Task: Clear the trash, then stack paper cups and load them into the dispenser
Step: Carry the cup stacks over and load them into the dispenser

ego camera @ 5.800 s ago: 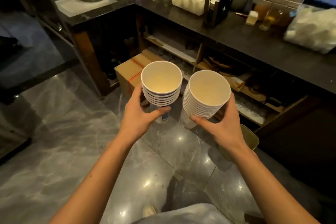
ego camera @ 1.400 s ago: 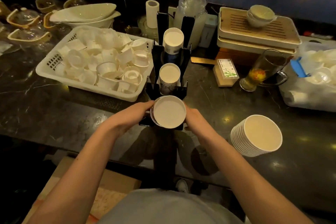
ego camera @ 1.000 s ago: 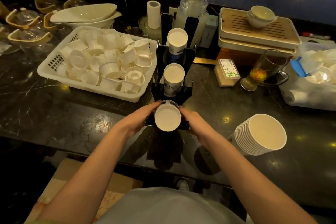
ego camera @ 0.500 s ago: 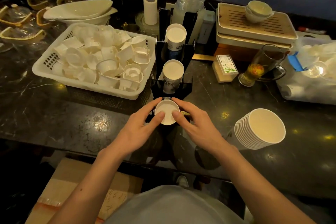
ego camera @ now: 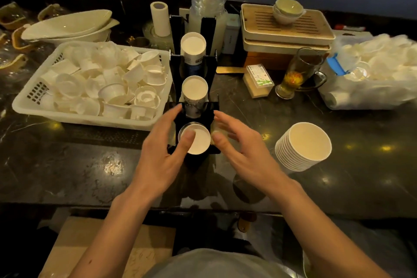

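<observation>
The black dispenser point(ego camera: 194, 109) stands between the left hand point(ego camera: 162, 156) and the right hand point(ego camera: 241, 149), with its three slots running away from the person in a line. In the closest slot sits the nearest stack point(ego camera: 198, 142) of white paper cups, its round white face under the left thumb. Beyond the fingertips come the middle stack point(ego camera: 194, 88) and then the far stack point(ego camera: 193, 44) (both show printed sides below their white faces). Off to the right of the right hand, apart from it, rests the loose stack point(ego camera: 303, 145), seemingly tilted, its open mouth turned up.
</observation>
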{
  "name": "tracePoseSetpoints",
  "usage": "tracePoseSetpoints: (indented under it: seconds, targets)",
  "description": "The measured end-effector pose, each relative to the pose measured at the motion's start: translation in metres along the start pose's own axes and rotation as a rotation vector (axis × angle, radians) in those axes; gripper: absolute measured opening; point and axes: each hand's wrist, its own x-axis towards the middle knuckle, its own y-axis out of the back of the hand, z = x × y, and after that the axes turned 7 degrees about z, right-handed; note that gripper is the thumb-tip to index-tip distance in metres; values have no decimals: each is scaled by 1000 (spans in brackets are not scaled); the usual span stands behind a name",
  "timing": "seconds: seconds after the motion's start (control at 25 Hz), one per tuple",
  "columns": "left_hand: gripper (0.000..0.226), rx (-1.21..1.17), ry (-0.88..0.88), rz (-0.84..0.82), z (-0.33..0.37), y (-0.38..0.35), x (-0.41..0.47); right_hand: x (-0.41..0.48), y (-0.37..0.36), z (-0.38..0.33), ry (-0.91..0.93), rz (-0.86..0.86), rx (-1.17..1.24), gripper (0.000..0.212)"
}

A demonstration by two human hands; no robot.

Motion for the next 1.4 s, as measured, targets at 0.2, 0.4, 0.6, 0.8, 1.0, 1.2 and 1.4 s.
tracePoseSetpoints:
  seconds: [0.2,0.4,0.6,0.8,1.0,1.2,1.4]
  targets:
    - [42,-102,-245,77,69,-32,-3,-16,70,7,140,180,-71,49]
    - [46,-125,-165,-41,101,-117,-12,-31,146,55,152,237,-92,50]
    - [65,-104,42,-104,95,-194,-20,-47,192,118,43,182,-70,59]
    - [77,-189,229,-174,80,-226,-37,-62,184,171,-160,-49,105,75]
    - [90,-305,335,-193,77,-232,-41,-69,166,198,-159,-169,238,74]
    - [90,-335,375,-173,85,-232,-41,-58,158,195,-71,-118,262,56]
    - [101,-320,260,-83,107,-199,-23,-24,165,161,62,-54,222,51]
